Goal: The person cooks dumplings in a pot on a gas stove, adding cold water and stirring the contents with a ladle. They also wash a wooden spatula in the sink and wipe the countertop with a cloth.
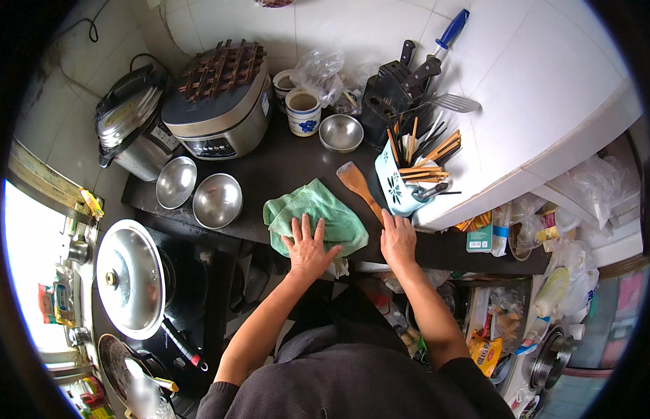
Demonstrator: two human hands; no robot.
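Observation:
A green cloth (340, 209) lies crumpled on the dark countertop, its front part hanging at the edge. My left hand (308, 249) rests flat on it with the fingers spread. My right hand (398, 238) is closed around the handle end of a wooden spatula (355, 180), whose flat blade lies on the counter pointing away from me. Close to the right of the spatula stands a pale blue utensil holder (389, 180) with a dark flower pattern, filled with chopsticks (443, 146) and other utensils. The tip of the spatula handle is hidden by my fingers.
Metal bowls (217, 201) (341, 133) stand left and behind. A rice cooker (220, 123), a pressure cooker (134, 125), ceramic jars (304, 112) and a knife block (382, 99) line the wall. At left, a lidded pan (134, 280) sits on the stove (191, 277).

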